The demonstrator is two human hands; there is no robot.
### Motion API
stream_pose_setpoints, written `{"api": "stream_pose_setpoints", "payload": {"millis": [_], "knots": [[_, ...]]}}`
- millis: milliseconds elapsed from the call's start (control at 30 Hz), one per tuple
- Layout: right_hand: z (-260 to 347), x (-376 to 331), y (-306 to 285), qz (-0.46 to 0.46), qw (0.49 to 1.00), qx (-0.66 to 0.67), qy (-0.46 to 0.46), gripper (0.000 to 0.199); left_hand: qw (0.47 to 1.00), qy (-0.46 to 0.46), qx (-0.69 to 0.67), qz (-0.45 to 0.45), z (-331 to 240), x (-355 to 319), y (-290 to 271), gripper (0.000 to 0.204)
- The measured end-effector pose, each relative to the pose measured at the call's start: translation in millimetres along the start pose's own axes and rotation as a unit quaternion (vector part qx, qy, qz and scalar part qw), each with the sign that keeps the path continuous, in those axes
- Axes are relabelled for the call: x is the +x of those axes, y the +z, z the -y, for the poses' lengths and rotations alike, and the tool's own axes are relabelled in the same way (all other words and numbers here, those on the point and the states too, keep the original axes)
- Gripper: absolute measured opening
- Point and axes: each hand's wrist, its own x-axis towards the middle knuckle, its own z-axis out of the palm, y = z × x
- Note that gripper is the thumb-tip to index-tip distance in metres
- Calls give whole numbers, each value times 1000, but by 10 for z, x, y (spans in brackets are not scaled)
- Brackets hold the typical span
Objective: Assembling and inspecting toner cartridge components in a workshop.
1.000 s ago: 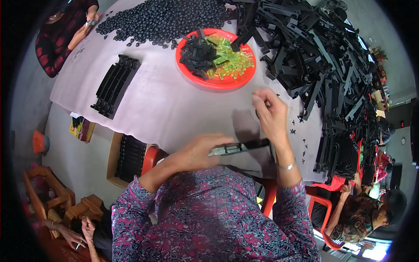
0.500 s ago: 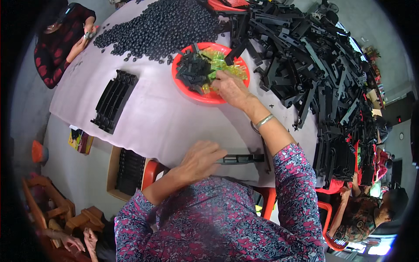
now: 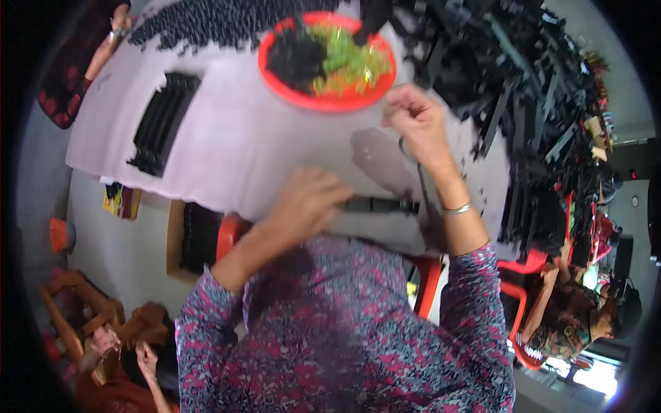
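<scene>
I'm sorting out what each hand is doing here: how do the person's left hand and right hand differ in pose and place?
The left hand lies low at the near table edge, fingers spread over a long black strip; the right hand is farther out, just below the red tray. The left hand rests on that strip, while the right hand is closed, pinching something too small to make out. Both reach out of patterned sleeves over the pale tablecloth.

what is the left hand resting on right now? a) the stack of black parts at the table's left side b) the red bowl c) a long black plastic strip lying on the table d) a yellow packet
c: the left hand lies over one end of the long black plastic strip at the near edge of the table, well short of the red bowl.
</scene>
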Motion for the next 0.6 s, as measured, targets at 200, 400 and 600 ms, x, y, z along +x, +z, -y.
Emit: {"api": "stream_pose_setpoints", "payload": {"millis": [200,400,600], "knots": [[308,-970,-61,15,990,-98,98,12,998,-41,-37,19,-38,59,-79,40],[395,-1205,80,79,963,-256,34,27,997,-64,-18,25,-65,84,-62,39],[518,-1181,177,138,944,-299,-14,34,997,-65,-26,17,-74,89,-68,40]]}}
